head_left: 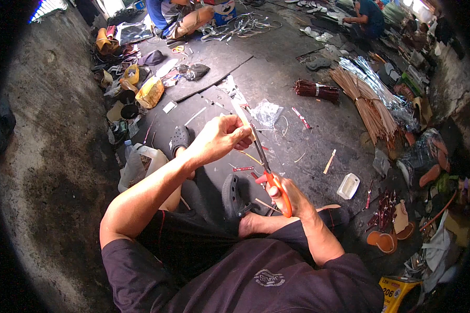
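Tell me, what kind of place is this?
Probably a small workshop, perhaps for sandals: there's a bundle of long, thin tan strips, flat brown sole-shaped pieces on the dark grey floor, and orange-handled metal scissors in the person's right hand.

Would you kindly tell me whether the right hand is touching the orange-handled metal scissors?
Touching: the head view shows the right hand gripping the orange-handled metal scissors by their handles.

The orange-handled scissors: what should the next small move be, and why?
Perhaps ease the left hand slightly away from the blades: its fingers pinch a pale strip close beside them, while the right hand grips the orange handles.
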{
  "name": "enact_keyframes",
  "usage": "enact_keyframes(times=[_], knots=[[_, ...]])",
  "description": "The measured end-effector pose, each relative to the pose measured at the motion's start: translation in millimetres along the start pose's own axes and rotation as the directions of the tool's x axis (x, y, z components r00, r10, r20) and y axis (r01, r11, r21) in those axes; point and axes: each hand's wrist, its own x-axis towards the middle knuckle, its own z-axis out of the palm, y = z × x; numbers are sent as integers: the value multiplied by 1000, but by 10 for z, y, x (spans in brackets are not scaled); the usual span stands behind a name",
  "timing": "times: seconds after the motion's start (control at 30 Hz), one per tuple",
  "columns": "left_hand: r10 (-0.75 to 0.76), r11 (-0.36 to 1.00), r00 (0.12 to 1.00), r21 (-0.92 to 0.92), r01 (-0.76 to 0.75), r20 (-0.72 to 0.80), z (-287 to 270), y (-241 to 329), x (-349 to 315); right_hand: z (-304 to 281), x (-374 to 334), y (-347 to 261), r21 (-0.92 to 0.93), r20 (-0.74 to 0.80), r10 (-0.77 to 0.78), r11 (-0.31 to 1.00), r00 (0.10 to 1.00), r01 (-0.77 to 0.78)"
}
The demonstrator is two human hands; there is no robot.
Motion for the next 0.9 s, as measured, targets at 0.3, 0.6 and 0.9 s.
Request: enact_keyframes(times=[0.3, 0.6, 0.9], knots=[[2, 1000, 1000, 3, -2, 16, -3, -17, 6, 37, -10, 30, 14, -29, -3, 1000, 1000, 3], [-4, 999, 998, 38, 2, 55, -2, -38, 11, 31, -36, -30, 18, -55, -15, 1000, 998, 16], [-19, 998, 995, 57, 14, 94, 41, 8, -14, 79, -6, 119, -105, -113, -186, 979, 976, 175]])
